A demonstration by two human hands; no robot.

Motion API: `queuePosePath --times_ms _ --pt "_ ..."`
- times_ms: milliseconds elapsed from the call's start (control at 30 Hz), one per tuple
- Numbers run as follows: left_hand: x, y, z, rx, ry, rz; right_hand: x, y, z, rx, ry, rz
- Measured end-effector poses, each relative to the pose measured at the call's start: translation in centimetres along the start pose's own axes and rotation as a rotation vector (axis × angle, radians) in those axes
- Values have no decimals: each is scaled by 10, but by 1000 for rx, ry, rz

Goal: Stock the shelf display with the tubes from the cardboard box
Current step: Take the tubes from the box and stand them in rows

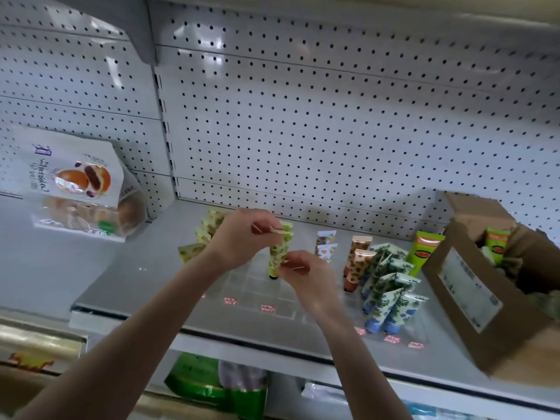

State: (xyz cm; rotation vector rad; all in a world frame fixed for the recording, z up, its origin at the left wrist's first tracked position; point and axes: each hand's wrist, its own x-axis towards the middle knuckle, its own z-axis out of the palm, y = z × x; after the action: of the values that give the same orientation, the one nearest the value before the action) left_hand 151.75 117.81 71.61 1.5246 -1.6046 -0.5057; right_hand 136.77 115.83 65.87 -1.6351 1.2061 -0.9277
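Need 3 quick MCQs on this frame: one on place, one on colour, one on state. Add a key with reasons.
1. Where does the cardboard box stand?
A. on the floor
B. at the right end of the shelf
C. on the shelf above

2. The held tube is mostly:
A. blue
B. orange
C. green

3. How is that tube held?
A. by both hands
B. by one hand alone
C. it lies loose on the shelf

Key:
1 B: the box sits at the shelf's right end.
2 C: its pattern is green on pale yellow.
3 A: the left hand pinches its top and the right hand holds its lower part.
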Motion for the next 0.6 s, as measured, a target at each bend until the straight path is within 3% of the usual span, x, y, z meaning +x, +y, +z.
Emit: queuePosePath --times_ms 600 --pt "7 -25 1 140 -212 82 6 22 19 -232 58 53"
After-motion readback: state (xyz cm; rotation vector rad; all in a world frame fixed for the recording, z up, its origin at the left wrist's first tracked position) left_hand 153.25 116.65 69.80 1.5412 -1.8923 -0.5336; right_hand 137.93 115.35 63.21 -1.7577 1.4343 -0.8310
